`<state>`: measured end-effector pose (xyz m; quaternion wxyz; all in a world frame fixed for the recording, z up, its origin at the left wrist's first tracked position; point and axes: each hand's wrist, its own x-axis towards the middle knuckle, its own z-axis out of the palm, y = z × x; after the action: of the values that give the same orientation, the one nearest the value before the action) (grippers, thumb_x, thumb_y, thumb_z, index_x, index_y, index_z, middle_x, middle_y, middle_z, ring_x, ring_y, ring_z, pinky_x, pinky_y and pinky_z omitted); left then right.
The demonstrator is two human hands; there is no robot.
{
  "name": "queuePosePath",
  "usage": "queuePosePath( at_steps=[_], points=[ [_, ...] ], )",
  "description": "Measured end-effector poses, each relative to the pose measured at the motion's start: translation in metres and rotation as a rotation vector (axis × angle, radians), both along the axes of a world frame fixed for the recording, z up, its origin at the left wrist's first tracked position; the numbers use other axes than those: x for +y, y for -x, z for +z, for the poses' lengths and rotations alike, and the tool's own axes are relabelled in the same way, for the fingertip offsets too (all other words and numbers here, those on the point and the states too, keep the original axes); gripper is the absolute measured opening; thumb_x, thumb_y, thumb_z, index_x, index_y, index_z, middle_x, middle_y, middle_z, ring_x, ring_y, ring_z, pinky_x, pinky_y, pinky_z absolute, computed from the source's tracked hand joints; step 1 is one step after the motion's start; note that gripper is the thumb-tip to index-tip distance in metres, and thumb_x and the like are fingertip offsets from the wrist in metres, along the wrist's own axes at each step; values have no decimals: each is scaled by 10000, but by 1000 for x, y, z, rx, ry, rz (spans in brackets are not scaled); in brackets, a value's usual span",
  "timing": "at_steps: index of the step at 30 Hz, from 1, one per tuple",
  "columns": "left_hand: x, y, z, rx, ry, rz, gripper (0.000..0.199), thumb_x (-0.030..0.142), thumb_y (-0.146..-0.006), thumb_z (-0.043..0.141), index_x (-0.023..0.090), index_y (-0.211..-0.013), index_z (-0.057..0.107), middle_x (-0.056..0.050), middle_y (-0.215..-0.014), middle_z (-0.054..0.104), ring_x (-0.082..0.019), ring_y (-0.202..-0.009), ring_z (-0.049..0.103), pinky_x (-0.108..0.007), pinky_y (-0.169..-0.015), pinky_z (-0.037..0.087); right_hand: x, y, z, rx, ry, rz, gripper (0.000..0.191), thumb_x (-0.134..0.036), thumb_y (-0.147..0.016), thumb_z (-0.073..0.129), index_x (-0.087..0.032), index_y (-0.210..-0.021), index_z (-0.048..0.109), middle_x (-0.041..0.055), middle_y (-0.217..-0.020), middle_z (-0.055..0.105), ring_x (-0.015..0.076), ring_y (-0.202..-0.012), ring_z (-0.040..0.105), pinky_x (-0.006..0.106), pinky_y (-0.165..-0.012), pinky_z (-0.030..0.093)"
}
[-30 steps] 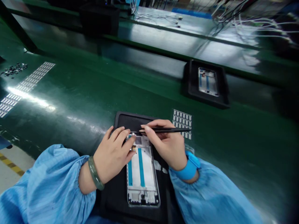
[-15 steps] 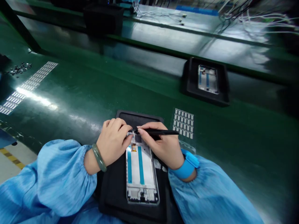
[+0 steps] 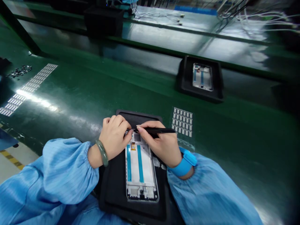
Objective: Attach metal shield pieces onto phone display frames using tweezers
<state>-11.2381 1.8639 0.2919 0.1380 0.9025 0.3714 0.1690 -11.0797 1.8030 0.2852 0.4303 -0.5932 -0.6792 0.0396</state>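
A silver phone frame point(image 3: 146, 165) with two blue strips lies in a black tray point(image 3: 112, 187) close to my body. My left hand point(image 3: 115, 133) is bent over the frame's top left corner, its thumb and fingers pinched together; what they grip is too small to make out. Black tweezers point(image 3: 161, 130) are held in my right hand point(image 3: 160, 145), their tips pointing left to the frame's top edge, close to my left fingertips. The tips themselves are partly hidden.
A second phone frame point(image 3: 206, 78) sits in another black tray point(image 3: 217, 90) at the back right. Sheets of small pale parts point(image 3: 182, 122) point(image 3: 35, 79) lie on the green table point(image 3: 82, 90). Small loose parts point(image 3: 21, 71) are at the far left; cables point(image 3: 267, 22) hang over the shelf.
The far tray and the right-hand sheet appear slightly further left in view. Both hands keep their pinched poses at the frame's top, with the tweezers still in my right hand.
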Motion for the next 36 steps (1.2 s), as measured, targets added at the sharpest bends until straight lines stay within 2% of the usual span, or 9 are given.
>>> queuePosePath(
  at_steps=[4,8,12,14,17,23,29,36],
  points=[
    [2,-4,-1,-1,-8,21,104,259,-839,529,191,-769,563,-15,-862,573,-197,-867,515,-387,-770,324,-1,1,0,6,-10,13,83,-182,-821,608,-215,-892,581,-2,-813,667,136,-740,645,239,-663,523],
    [3,-4,0,5,-2,25,112,255,-838,527,201,-750,572,-8,-854,570,-190,-854,515,-385,-764,323,-2,1,1,114,-8,-59,58,-191,-816,608,-208,-871,598,15,-827,667,153,-759,645,267,-692,526],
    [1,3,2,5,55,-14,106,291,-858,523,213,-876,593,-15,-915,564,-197,-910,510,-391,-793,339,0,-1,1,298,85,-28,64,-208,-826,592,-210,-890,594,14,-855,654,146,-770,652,254,-661,534],
    [-1,7,2,2,86,-45,188,350,-843,555,203,-958,578,-27,-955,554,-210,-946,497,-397,-815,353,1,-1,2,329,134,12,70,-217,-829,585,-207,-899,586,17,-865,651,149,-779,656,264,-675,540],
    [-4,11,0,8,104,-72,302,402,-809,600,191,-1019,554,-41,-990,539,-226,-977,478,-409,-838,366,3,0,2,309,163,22,74,-223,-819,597,-207,-888,578,16,-854,650,150,-766,656,269,-682,543],
    [-4,10,0,43,93,-66,297,377,-804,617,186,-1020,544,-49,-1001,539,-236,-979,471,-420,-843,374,5,2,3,236,171,-2,71,-227,-820,584,-216,-890,580,10,-829,657,149,-731,659,257,-649,546],
    [-5,10,0,39,85,-66,321,385,-788,637,190,-1025,541,-47,-1010,536,-237,-981,475,-423,-852,372,7,-1,3,377,237,4,110,-270,-810,594,-202,-895,578,28,-840,658,163,-735,669,254,-591,547],
    [-6,10,1,41,90,-65,309,379,-792,632,185,-1017,546,-53,-1003,539,-239,-979,476,-426,-849,376,8,1,3,227,161,47,66,-231,-818,593,-210,-880,583,7,-818,660,142,-723,653,246,-639,545]
  ],
)
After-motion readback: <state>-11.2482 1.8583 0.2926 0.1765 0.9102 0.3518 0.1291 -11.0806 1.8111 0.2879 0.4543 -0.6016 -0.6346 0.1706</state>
